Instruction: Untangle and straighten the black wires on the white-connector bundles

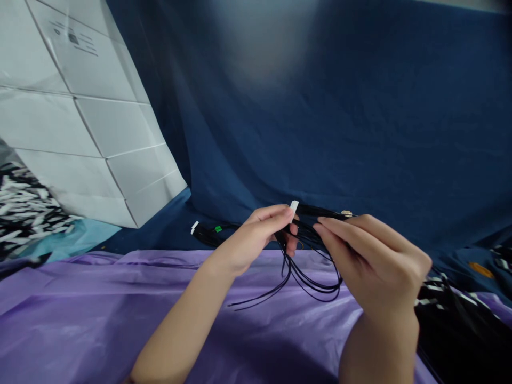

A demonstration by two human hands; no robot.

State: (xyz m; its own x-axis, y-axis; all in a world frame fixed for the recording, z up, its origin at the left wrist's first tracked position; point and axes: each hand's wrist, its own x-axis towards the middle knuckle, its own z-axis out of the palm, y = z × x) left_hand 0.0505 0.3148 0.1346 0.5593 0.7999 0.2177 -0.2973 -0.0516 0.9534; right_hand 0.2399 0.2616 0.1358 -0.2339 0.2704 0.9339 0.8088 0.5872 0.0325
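Note:
Near the middle of the view my left hand [268, 226] is closed on a black wire harness [314, 277], its thumb beside the white connector [294, 207]. Thin black wires loop down below the fingers, and loose ends stick out to the lower left. My right hand [372, 250] pinches with thumb and forefinger at the wires just right of the connector. What exactly sits between those fingertips is hard to make out. Beyond my left wrist lies another black wire bundle with a white connector [194, 228] and a small green tag [218, 229].
White boxes [80, 128] are stacked at the left. Beside them lies a pile of black wires with white ends [28, 202]. Purple sheeting [100, 314] covers the front, and dark blue cloth [340, 117] hangs behind. More black wires [460, 330] lie at right, near an orange item [480, 270].

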